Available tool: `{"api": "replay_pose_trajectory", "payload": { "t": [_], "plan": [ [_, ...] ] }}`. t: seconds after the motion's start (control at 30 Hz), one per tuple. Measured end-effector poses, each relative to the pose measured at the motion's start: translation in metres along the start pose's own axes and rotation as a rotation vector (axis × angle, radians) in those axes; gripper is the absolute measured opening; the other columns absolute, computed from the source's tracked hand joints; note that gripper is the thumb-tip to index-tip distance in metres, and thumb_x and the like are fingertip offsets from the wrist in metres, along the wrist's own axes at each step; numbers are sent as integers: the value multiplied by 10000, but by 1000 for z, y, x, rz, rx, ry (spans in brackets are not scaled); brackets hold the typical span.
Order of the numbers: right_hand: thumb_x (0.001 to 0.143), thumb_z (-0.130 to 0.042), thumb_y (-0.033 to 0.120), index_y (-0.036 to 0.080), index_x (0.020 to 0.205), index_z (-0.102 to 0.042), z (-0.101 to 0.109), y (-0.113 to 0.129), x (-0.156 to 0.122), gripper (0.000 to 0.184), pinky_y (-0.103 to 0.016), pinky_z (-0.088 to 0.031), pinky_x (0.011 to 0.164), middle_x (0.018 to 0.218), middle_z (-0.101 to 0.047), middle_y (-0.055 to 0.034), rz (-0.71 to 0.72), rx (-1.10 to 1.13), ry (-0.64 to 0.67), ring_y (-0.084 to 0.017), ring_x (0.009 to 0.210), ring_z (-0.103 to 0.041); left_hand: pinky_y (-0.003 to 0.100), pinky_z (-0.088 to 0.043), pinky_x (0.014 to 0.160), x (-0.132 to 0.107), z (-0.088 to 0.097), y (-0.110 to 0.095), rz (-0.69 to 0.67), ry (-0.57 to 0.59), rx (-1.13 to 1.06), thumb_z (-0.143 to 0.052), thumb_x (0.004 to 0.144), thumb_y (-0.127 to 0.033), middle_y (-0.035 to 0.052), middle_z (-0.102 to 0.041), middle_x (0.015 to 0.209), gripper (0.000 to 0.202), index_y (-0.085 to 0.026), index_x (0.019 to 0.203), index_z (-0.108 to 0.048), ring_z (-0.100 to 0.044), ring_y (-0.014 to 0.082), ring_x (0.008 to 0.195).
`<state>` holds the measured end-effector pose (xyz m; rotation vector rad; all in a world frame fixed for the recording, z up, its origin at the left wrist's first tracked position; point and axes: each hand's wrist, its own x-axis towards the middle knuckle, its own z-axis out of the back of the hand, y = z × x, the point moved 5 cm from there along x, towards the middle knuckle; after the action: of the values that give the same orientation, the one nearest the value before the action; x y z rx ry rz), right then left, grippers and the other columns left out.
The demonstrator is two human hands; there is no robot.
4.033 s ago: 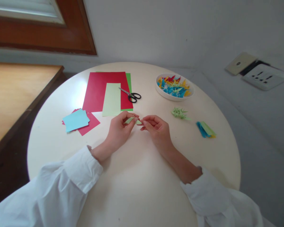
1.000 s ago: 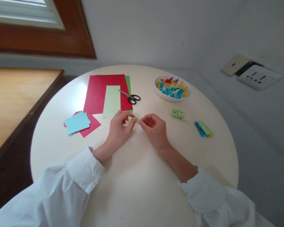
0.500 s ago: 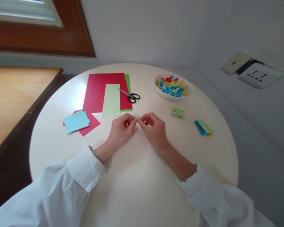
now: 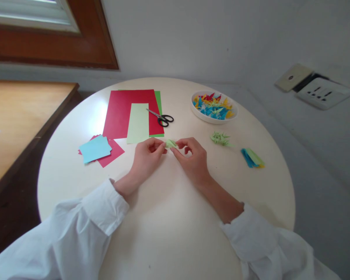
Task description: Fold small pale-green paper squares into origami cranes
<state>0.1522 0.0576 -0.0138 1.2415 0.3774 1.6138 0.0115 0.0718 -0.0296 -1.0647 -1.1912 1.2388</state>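
My left hand [image 4: 147, 157] and my right hand [image 4: 192, 157] meet over the middle of the round cream table [image 4: 169, 217]. Both pinch a small folded piece of light green paper [image 4: 170, 143] between their fingertips, just above the tabletop. The left hand grips its left end, the right hand its right end. Most of the piece is hidden by the fingers. White sleeves cover both forearms.
Behind the hands lie a red sheet [image 4: 119, 111], a light green strip [image 4: 138, 122] and black scissors [image 4: 162, 118]. Light blue squares [image 4: 95, 149] sit at the left. A white dish [image 4: 214, 116] holds several coloured folded pieces. Green folded pieces [image 4: 220, 138] and a small paper stack [image 4: 252, 158] lie right.
The hands have stayed at the same spot and kept working the green piece. It now looks smaller and more folded than four seconds ago; my right fingers have shifted over it.
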Motion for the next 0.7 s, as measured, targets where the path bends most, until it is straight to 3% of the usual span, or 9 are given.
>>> {"api": "replay_pose_trajectory", "payload": {
  "t": [0.43, 0.7],
  "plan": [
    [784, -579, 150, 225, 736, -638, 0, 10, -1, 108, -341, -470, 704, 734, -670, -22, 232, -115, 1, -175, 725, -588, 285, -528, 649, -3, -6, 2, 46, 39, -155, -684, 622, -195, -3, -647, 600, 131, -154, 658, -565, -651, 149, 631],
    [794, -561, 125, 227, 756, -668, 1, 10, -2, 152, -337, -478, 701, 750, -671, -32, 338, -166, 8, -180, 749, -573, 289, -530, 678, -4, -7, 1, 60, 58, -238, -696, 618, -205, -5, -669, 622, 178, -158, 703, -546, -662, 147, 648]
  ]
}}
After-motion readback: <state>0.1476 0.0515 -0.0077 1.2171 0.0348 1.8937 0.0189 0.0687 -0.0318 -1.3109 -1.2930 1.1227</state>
